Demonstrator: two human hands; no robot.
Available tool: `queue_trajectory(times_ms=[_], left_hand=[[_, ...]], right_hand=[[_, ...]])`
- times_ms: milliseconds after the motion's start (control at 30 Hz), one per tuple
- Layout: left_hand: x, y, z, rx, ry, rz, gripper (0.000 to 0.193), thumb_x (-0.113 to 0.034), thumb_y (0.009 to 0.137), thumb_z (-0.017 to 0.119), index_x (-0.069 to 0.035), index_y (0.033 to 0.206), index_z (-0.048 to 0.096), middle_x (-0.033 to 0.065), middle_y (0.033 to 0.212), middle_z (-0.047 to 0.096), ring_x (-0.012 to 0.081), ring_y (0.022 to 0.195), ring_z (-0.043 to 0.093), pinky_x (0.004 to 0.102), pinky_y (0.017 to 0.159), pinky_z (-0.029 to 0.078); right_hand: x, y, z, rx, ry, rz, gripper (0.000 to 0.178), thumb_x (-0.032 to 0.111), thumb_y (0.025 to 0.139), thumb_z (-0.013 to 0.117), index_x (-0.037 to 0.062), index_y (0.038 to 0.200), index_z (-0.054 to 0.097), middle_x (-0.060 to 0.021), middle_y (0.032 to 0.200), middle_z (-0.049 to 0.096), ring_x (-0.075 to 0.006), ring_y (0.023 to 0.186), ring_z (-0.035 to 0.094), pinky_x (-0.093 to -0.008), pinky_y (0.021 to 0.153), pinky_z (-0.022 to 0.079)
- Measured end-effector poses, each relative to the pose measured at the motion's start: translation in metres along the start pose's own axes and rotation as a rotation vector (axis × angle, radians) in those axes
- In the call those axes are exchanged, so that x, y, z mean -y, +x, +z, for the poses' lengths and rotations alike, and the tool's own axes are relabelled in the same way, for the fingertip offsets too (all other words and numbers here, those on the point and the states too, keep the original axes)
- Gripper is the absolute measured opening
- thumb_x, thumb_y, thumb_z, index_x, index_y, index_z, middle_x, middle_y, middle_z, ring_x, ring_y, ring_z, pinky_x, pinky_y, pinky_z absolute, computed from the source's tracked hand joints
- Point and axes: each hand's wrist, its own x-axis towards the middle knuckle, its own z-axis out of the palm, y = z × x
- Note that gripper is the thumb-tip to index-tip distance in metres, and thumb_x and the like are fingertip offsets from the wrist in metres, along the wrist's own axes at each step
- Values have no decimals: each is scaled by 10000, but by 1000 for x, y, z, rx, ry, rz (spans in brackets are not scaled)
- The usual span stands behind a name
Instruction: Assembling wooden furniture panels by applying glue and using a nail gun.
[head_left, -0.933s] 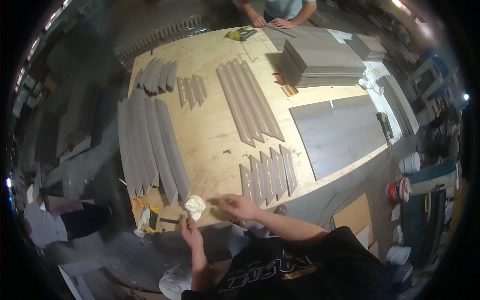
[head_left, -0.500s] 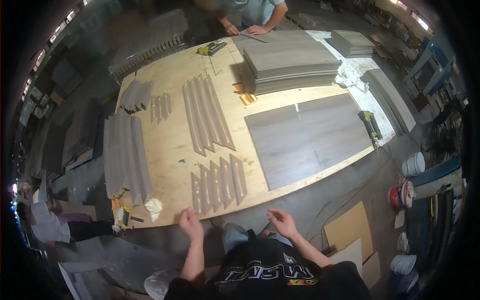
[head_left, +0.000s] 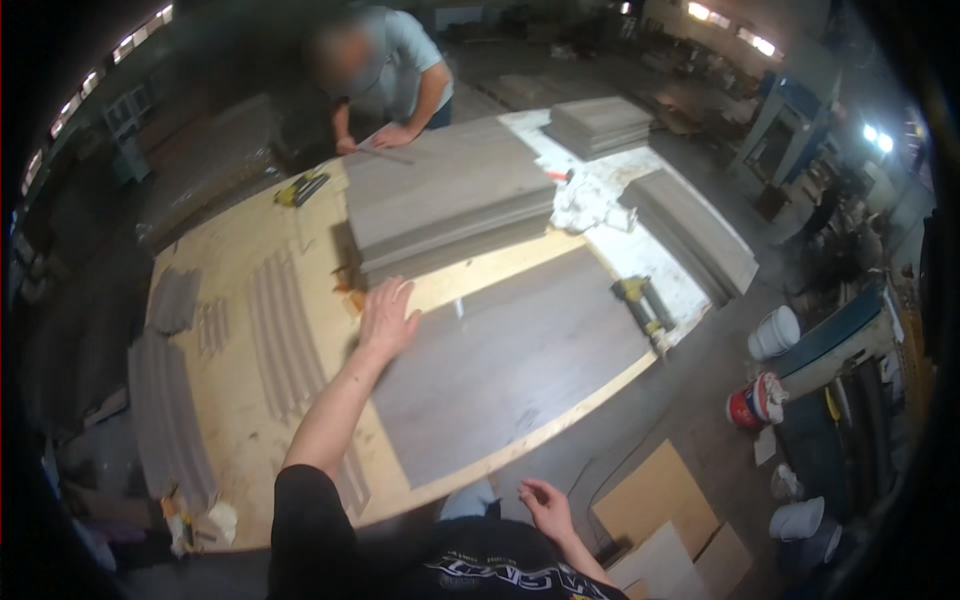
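Note:
My left hand [head_left: 386, 322] is stretched out over the far left corner of a large grey wood-grain panel [head_left: 520, 370], fingers extended, thumb apart, nothing visibly held. Whether it touches the panel I cannot tell. Just beyond its fingertips lie a small orange item [head_left: 350, 292], partly hidden, and a stack of grey boards [head_left: 450, 190]. My right hand [head_left: 548, 510] hangs off the table's near edge, loosely bent with its fingers apart and nothing visible in it. Long grey strips [head_left: 285, 330] lie left of my left forearm, which covers most of the shorter strips nearby.
Across the plywood table [head_left: 245, 450], a co-worker [head_left: 400, 80] leans over the stack with both hands at a thin strip. One yellow-green power tool [head_left: 645, 310] lies by the panel's right edge, another [head_left: 300, 190] at far left. A crumpled white cloth [head_left: 590, 205] sits right of the stack.
My left hand has gone from the near table edge forward to the panel's far left corner. The view has turned right, so the table appears further left. My right hand stays low near my body.

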Motion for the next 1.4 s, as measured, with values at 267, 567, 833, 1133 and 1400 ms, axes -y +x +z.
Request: queue_trajectory(times_ms=[267,567,833,1133,1400], left_hand=[[57,151,77,49,341,-309,728,-405,926,694,-100,1521,407,79,1568,415,238,1472,342,471,1192,271],[-2,82,40,-42,329,-106,643,-150,753,811,-122,1354,585,56,1213,600,254,1163,549,438,983,403],[-95,-95,-12,25,182,-47,593,-69,722,701,-159,1307,662,30,1250,639,235,1135,582,447,916,445],[-161,-177,12,246,-72,-284,467,-217,811,764,-85,1252,686,130,1350,596,335,1231,539,508,1045,409],[-159,-226,82,-16,62,-1128,613,-291,878,725,-1,1388,551,226,1352,544,430,1228,515,498,1070,423]], right_hand=[[65,80,-71,-316,124,122,295,157,983,694,-15,1223,672,-119,1086,739,-156,965,699,-279,808,553],[122,226,-49,90,212,140,465,340,1003,658,55,1369,621,-75,1195,711,-150,1100,653,-307,899,527],[175,288,-42,17,823,149,439,324,969,634,-7,1245,554,-122,1184,607,-263,1042,646,-422,847,580],[117,252,-172,389,-367,224,348,307,961,682,-37,1012,708,-66,838,714,-148,675,631,-290,679,516],[58,346,-227,-108,-782,-346,568,186,816,757,29,1343,615,-247,1284,579,-405,1229,541,-460,1062,426]])
